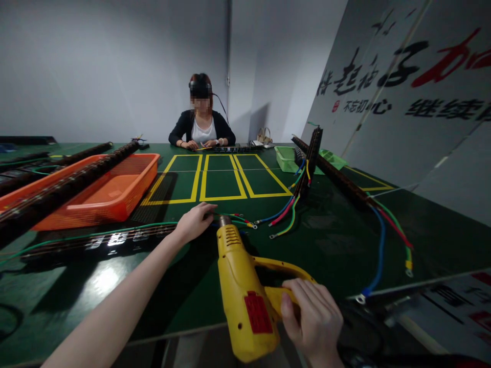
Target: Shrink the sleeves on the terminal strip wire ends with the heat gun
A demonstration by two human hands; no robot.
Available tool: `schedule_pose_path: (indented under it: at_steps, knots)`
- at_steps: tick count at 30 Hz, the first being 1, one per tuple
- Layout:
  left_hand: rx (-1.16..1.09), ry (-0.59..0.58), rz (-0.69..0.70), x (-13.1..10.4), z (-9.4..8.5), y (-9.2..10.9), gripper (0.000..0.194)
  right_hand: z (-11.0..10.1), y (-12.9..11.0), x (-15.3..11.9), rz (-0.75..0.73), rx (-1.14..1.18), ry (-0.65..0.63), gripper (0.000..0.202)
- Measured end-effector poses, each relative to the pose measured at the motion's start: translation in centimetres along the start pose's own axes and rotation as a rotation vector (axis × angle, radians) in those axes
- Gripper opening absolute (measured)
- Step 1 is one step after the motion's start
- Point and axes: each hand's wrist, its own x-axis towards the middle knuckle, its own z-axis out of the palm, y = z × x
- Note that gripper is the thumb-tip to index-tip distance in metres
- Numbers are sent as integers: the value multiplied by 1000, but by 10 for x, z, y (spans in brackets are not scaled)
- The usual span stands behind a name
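The right grip (314,317) is closed around the handle of a yellow heat gun (233,286), its nozzle directed toward the left grip (196,221). The left grip is at the end of a dark strip assembly (115,243), beside coloured leads (245,222) with ring terminals; whether the leads are held cannot be determined. The green surface (326,225) bears yellow rectangular markings (222,198). A long dark assembly (88,178) lies across an orange basket (115,214). A co-worker (203,133) sits opposite, wearing a headset (200,86).

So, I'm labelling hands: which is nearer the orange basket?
The left hand, right of the orange basket. The right hand grips the heat gun, farther off.
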Motion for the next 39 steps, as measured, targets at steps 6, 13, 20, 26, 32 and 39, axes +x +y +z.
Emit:
schedule_pose_path:
  at_steps: [6, 13, 20, 26, 32, 39]
  knots:
    - [8, -15, -82, 4, 1, -5, 30, -1, 1, 0, -12, 2, -3, 15]
    - [-293, 178, 15, 4, 4, -14, 30, 3, -3, -1, 10, -1, 42, 15]
    - [-409, 132, 20, 4, -1, -12, 27, 16, -25, 0, 36, 32, 66, 16]
    - [-465, 148, -6, 6, -1, -9, 28, 18, -34, 0, 40, 59, 66, 15]
    - [-439, 61, 4, 6, -6, -10, 37, 19, -33, -1, 27, 66, 76, 16]
    - [-449, -11, -35, 3, -10, -8, 51, 14, -21, -1, 3, 34, 76, 17]
